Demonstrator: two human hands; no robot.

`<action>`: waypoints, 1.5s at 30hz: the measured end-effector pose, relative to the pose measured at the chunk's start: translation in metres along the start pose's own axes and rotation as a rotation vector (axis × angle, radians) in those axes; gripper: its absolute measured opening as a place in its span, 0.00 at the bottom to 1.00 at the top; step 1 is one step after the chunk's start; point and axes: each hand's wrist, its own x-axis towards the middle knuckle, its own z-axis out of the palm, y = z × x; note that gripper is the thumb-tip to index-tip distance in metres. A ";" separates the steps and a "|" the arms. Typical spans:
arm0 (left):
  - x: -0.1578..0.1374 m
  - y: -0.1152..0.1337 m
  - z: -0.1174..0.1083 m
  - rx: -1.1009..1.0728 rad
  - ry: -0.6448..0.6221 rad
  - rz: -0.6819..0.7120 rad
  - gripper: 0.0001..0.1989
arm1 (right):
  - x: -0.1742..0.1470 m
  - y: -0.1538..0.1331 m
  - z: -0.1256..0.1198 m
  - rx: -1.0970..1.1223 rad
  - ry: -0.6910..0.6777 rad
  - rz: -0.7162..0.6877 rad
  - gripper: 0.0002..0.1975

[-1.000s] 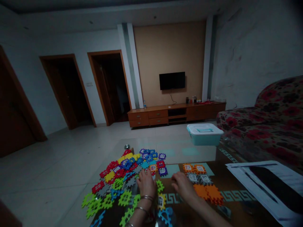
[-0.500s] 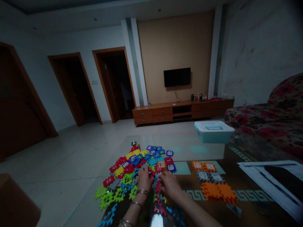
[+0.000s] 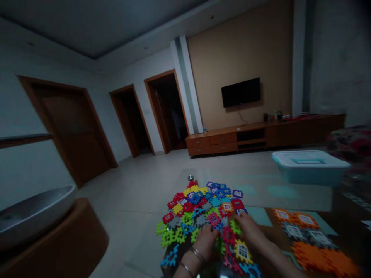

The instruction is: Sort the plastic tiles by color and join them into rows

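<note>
Colourful interlocking plastic tiles [image 3: 178, 209] with toothed edges, some with window grids, lie in a spread heap on a glass table. My left hand [image 3: 204, 243], with bangles at the wrist, is low at the heap's near side, fingers bent downward. Its fingertips are blurred and partly hidden, beside a pink-red window tile [image 3: 213, 219]. My right hand [image 3: 249, 228] reaches in from the right, its fingers closed at a green tile [image 3: 235, 227]. Between the hands and nearer me are a red tile [image 3: 228, 234] and a yellow tile [image 3: 242, 251] with a white window.
Orange tiles [image 3: 314, 253] and grey tiles [image 3: 292, 231] are laid in rows to the right. Beyond them stands a lidded teal storage box [image 3: 311, 170]. A round metal piece [image 3: 190, 178] sits past the heap. At left is a basin [image 3: 37, 204] on a brown stand.
The view has turned left, so everything sits further right. My hands have moved apart and nearer to me. The yellow window tile and a green tile now show between them.
</note>
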 end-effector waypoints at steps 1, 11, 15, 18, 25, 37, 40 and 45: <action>0.001 -0.002 0.002 -0.016 0.002 0.008 0.30 | 0.003 0.007 0.006 -0.003 0.005 -0.002 0.27; 0.002 0.001 0.000 -0.028 0.098 -0.110 0.35 | 0.016 0.038 0.021 0.048 0.044 0.006 0.23; 0.000 0.016 -0.010 -0.030 0.217 -0.135 0.33 | -0.007 0.010 0.001 0.047 0.073 0.092 0.20; 0.011 0.032 -0.014 -0.068 0.335 -0.085 0.30 | -0.021 -0.010 -0.024 -0.024 0.030 0.083 0.23; 0.032 0.099 0.010 -0.235 0.337 0.238 0.25 | -0.066 0.021 -0.100 -0.222 0.078 0.129 0.22; 0.015 0.201 0.067 -0.191 0.028 0.448 0.24 | -0.195 0.149 -0.113 -0.273 0.082 0.258 0.36; 0.022 0.205 0.086 -0.062 0.056 0.470 0.20 | -0.193 0.137 -0.110 -0.285 0.034 0.268 0.37; 0.032 0.203 0.112 0.041 0.126 0.539 0.12 | -0.188 0.116 -0.113 -0.378 -0.051 0.382 0.33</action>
